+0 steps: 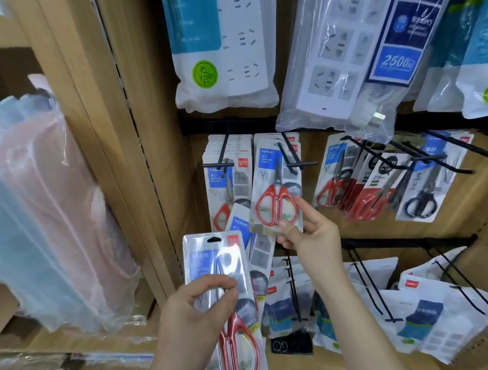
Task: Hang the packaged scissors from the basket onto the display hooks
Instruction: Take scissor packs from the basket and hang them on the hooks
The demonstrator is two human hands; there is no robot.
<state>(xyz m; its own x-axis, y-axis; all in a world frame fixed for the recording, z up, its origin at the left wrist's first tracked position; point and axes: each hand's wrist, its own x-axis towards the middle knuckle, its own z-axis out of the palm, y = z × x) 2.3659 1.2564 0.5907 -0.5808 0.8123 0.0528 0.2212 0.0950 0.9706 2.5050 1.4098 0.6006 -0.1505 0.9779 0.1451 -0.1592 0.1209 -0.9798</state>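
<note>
My right hand (pixel 309 229) pinches the bottom edge of a red-handled packaged scissors (pixel 276 186) whose top sits on a black display hook (pixel 290 159). My left hand (pixel 195 311) grips a stack of packaged scissors (pixel 225 270) low in the middle, glare on the front pack's plastic; a second pack (pixel 242 221) sticks out behind it. More red scissors packs (pixel 228 161) hang on the hook to the left. The basket is out of view.
Further packs of red and black scissors (pixel 421 198) hang on hooks at the right. Bagged power strips (pixel 337 63) hang above, white pouches (pixel 427 310) on lower hooks. A wooden upright (pixel 105 123) and plastic-wrapped folders (pixel 40 204) stand at the left.
</note>
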